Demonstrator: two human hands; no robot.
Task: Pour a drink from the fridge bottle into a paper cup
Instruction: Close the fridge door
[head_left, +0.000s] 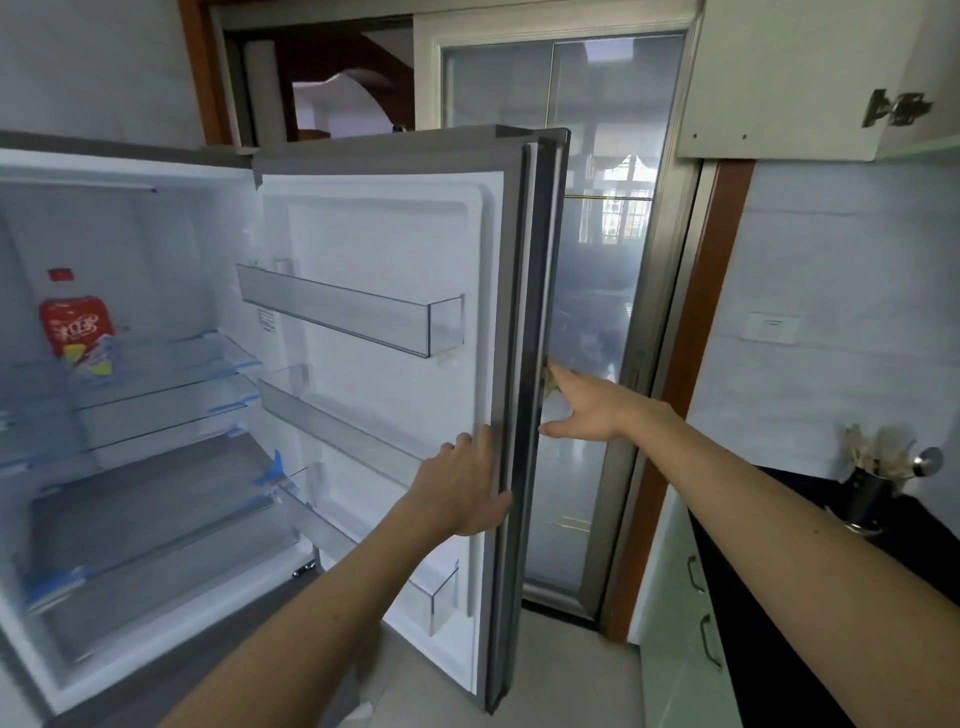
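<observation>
The fridge door (384, 249) stands swung wide open. A bottle with a red cap and red label (78, 325) stands upright on the upper glass shelf (171, 364) at the far left inside the fridge. My left hand (462, 488) lies flat against the inner edge of the door, fingers spread. My right hand (587, 405) reaches around the door's outer edge, fingertips touching it, thumb apart. Neither hand holds anything loose. No paper cup is in view.
Empty clear door bins (358, 317) line the inside of the door. Behind it stands a frosted glass sliding door (597, 234). A dark countertop (810, 561) with a black utensil holder (867, 499) runs along the right, above green cabinets (680, 597).
</observation>
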